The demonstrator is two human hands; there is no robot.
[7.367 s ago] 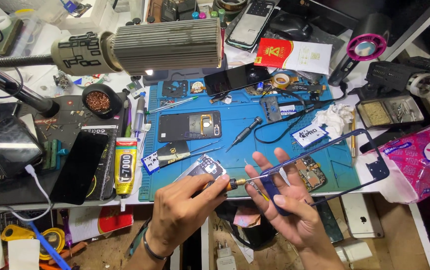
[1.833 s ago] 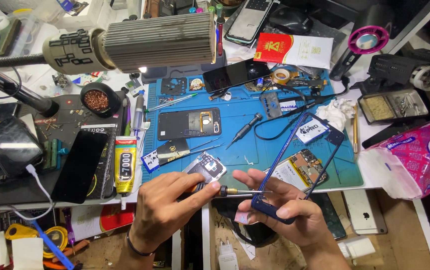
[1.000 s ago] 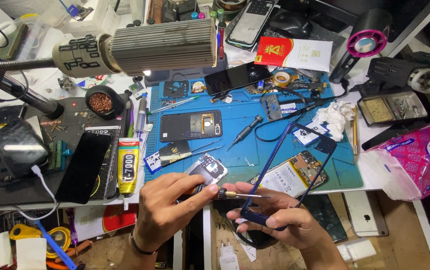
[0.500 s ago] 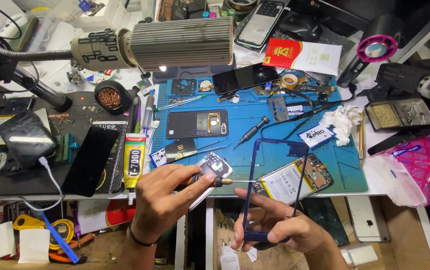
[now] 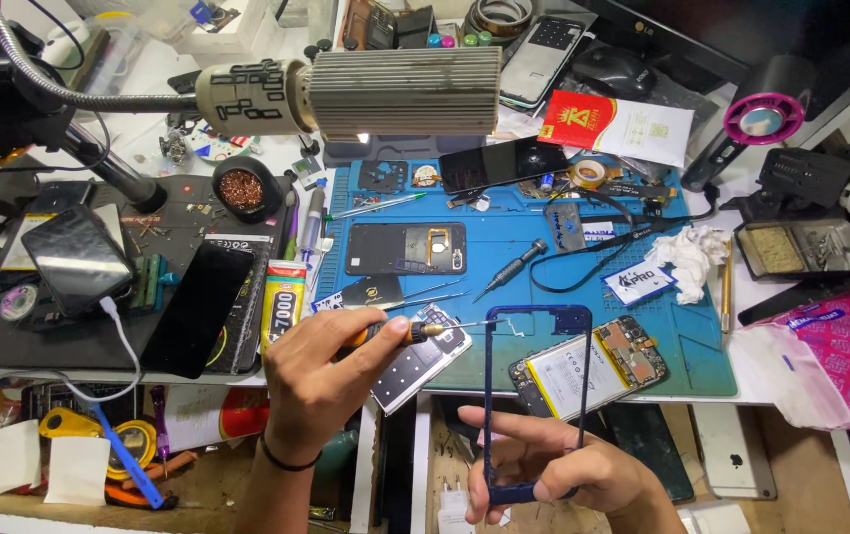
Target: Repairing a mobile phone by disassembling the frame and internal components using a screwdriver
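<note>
My left hand (image 5: 326,381) grips a thin tool with an orange and black handle (image 5: 400,331). Its metal tip points right and reaches the top bar of a dark blue phone frame (image 5: 489,396). My right hand (image 5: 558,470) holds that empty frame by its bottom end, standing it on end over the table's front edge. A perforated grey phone plate (image 5: 415,368) lies just beneath my left fingers. Behind the frame, an opened phone with its battery showing (image 5: 613,361) rests on the blue work mat (image 5: 504,222).
A black phone back (image 5: 405,247), a screwdriver (image 5: 509,269), tweezers and a crumpled tissue (image 5: 692,259) lie on the mat. A finned lamp head (image 5: 400,91) hangs over the back. A glue tube (image 5: 281,305) and dark screen (image 5: 197,309) lie left, a pink tissue pack (image 5: 835,356) right.
My right hand drew the blue frame off the opened phone toward me and turned it from slanted to upright. My left hand's tool tip now meets the frame's top bar.
</note>
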